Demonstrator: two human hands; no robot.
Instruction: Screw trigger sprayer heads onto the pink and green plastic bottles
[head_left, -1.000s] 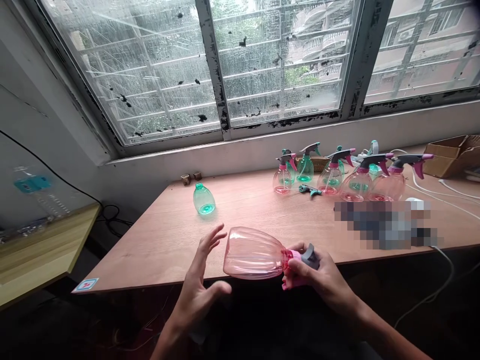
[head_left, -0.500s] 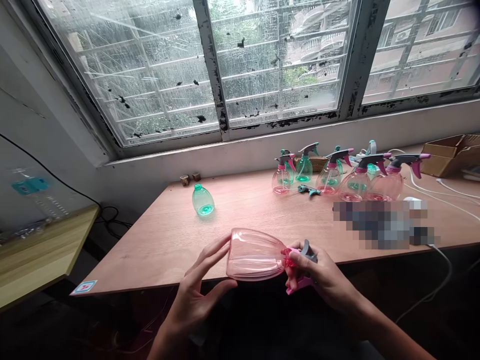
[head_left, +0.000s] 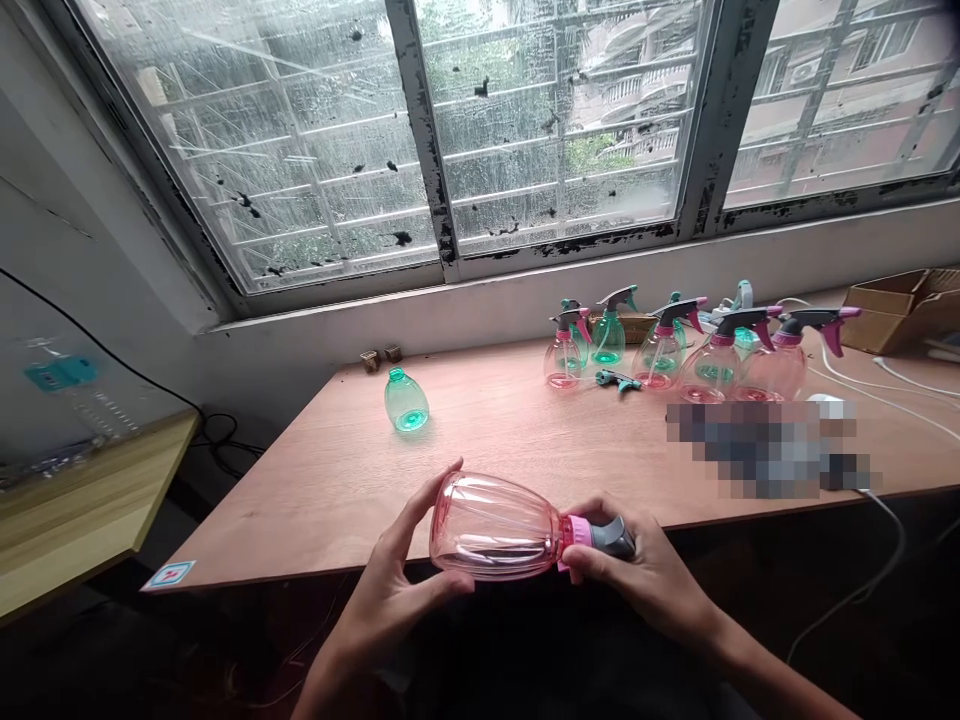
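A clear pink spray bottle (head_left: 495, 527) lies on its side in the air over the table's front edge, base to the left. My left hand (head_left: 409, 565) grips its base end, thumb below and fingers behind. At the neck, my right hand (head_left: 637, 560) is closed on the pink collar (head_left: 576, 540) and the dark grey spray head (head_left: 613, 537), which sit against the bottle's mouth. The trigger is mostly hidden by the right hand. On the table beyond stands a green bottle (head_left: 406, 402) without a spray head.
Several pink and green spray bottles (head_left: 658, 355) stand at the back right, with a loose teal spray head (head_left: 618, 381) before them. Farther right are a cardboard box (head_left: 900, 310), white cables and a blurred patch. Two small brown objects (head_left: 381, 357) lie near the window wall.
The pink bottle has rolled and shifted slightly left and down. My right hand has turned, so the pink collar now shows and the trigger has swung out of sight.
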